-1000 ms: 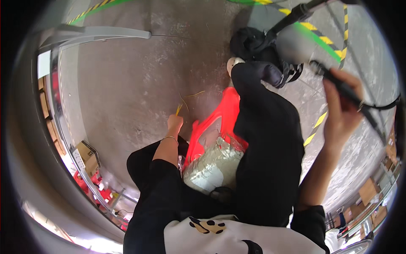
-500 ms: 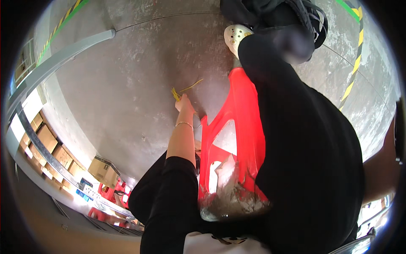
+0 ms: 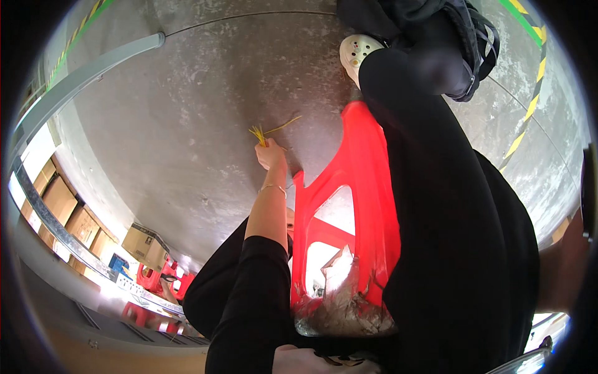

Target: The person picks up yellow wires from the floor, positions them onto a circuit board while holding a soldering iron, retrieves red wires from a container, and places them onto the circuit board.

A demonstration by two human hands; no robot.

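Note:
My left hand (image 3: 271, 153) is stretched out low over the grey floor, its fingers closed around a small bundle of thin yellow strands (image 3: 258, 133). The strands' tips fan out beyond my fingers; I cannot tell whether they are wires or ties. A longer yellow strand (image 3: 283, 124) runs off to the right beside the bundle. To the right of my left forearm stands a red plastic stool (image 3: 375, 187), with torn, crumpled clear wrapping (image 3: 346, 305) at its near end. My right arm (image 3: 564, 274) shows only in part at the right rim, and its hand is out of view.
A black-clad leg (image 3: 448, 206) and a pale, holed clog (image 3: 361, 53) lie right of the stool. Dark cloth with straps (image 3: 461, 43) is at the top. A grey metal rail (image 3: 93, 78) curves along the left. Cardboard boxes (image 3: 144, 246) and red stools (image 3: 149, 278) stand lower left.
The view has shifted slightly. My left hand has turned a little, and the yellow tips now point more upward and spread wider. The hand stays closed on the bundle.

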